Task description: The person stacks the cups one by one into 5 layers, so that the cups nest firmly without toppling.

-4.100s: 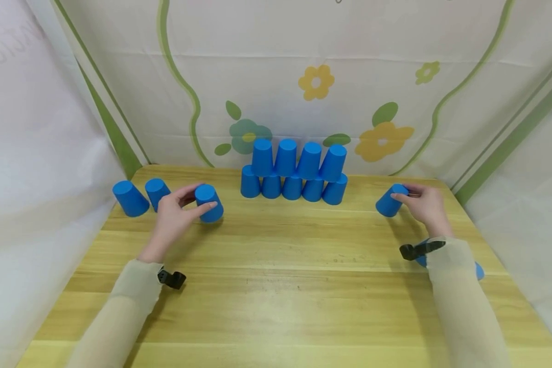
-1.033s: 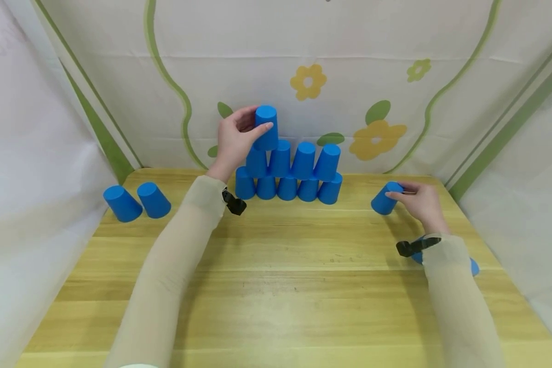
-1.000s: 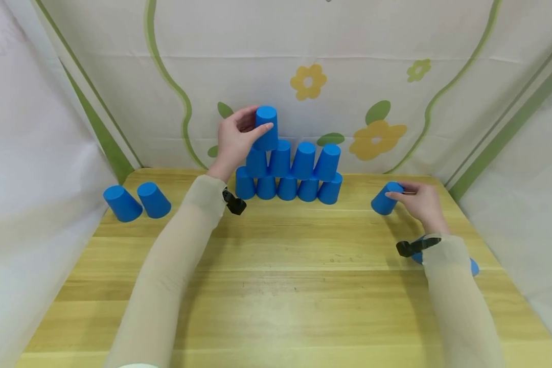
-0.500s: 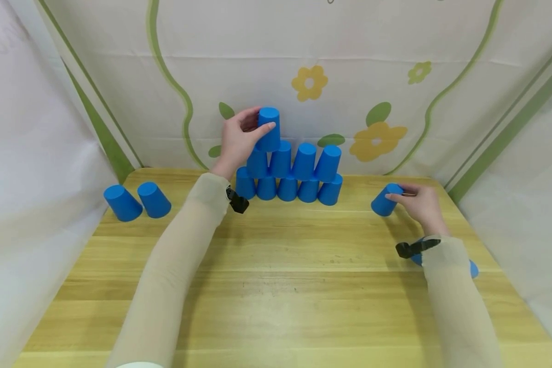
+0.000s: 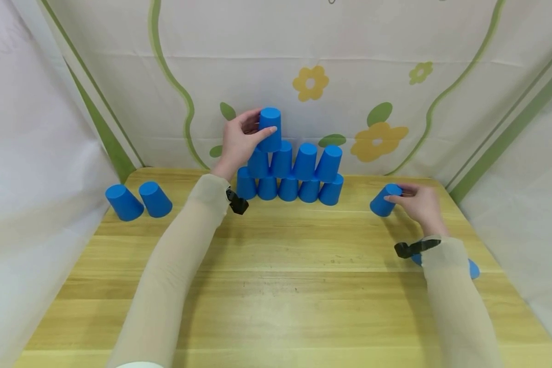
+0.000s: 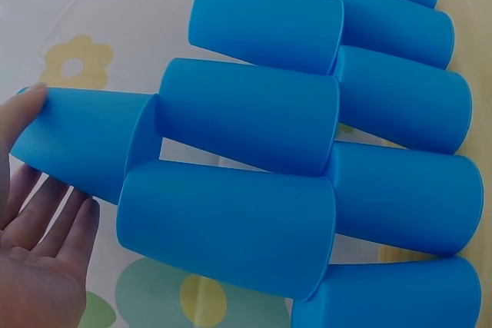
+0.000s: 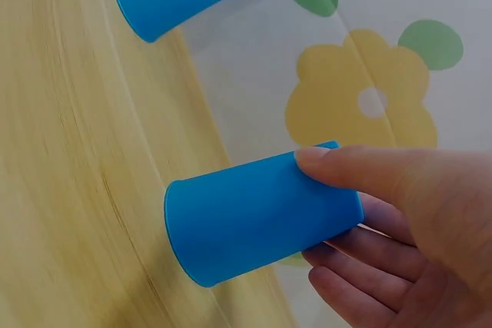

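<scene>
My left hand (image 5: 240, 139) holds an upside-down blue cup (image 5: 270, 129) between thumb and fingers, its rim right at the tops of the two leftmost second-row cups (image 6: 227, 224). That row stands on a bottom row of upside-down blue cups (image 5: 288, 189) at the back of the table. The left wrist view shows the held cup (image 6: 84, 140) meeting the row beneath, the thumb along one side. At the right, my right hand (image 5: 420, 203) pinches another upside-down blue cup (image 5: 384, 200) near its top; in the right wrist view this cup (image 7: 261, 213) tilts slightly, close over the wood.
Two upside-down blue cups (image 5: 124, 203) stand at the table's left edge. More blue (image 5: 474, 269) shows partly hidden under the right forearm. A white printed curtain (image 5: 372, 61) hangs right behind the stacked cups, and the wooden table (image 5: 276, 296) stretches forward.
Since the earliest frame, my left hand has carried its cup from the left side up onto the second row. In the last second it has shifted slightly right; my right hand has barely moved.
</scene>
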The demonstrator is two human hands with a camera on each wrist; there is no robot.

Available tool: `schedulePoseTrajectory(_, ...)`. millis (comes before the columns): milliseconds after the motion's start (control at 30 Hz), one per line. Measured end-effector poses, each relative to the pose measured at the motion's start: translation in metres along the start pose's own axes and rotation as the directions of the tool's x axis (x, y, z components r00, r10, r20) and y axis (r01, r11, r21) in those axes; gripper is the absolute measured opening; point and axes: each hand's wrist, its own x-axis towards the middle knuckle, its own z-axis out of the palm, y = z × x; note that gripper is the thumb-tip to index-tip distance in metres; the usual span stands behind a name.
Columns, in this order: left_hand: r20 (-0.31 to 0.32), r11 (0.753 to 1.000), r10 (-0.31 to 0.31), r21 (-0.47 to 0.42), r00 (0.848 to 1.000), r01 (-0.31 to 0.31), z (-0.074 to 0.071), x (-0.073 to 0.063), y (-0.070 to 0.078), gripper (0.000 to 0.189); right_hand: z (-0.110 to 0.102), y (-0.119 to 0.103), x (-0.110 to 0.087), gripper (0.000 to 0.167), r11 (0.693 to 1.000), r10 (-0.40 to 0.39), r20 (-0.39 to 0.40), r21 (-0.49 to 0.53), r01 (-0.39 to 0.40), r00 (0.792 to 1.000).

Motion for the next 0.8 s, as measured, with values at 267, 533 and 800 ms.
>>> schedulePoseTrajectory(267, 0.011, 1.0, 0.002, 0.005, 1.0, -0.002, -0.001, -0.002, -0.002, 0.063, 0.003, -0.01, 0.001, 0.075, 1.0, -0.023, -0.001, 0.002, 0.023, 1.0)
schedulePoseTrajectory(533, 0.008, 1.0, 0.015, -0.002, 1.0, -0.015, -0.003, -0.003, -0.004, 0.062, -0.002, -0.038, -0.003, 0.077, 0.992, -0.082, -0.098, 0.085, 0.091, 0.992)
schedulePoseTrajectory(800, 0.008, 0.998, 0.051, -0.027, 0.999, -0.051, -0.006, -0.006, -0.007, 0.059, -0.004, -0.078, -0.011, 0.07, 0.964, -0.128, -0.192, 0.208, 0.167, 0.973)
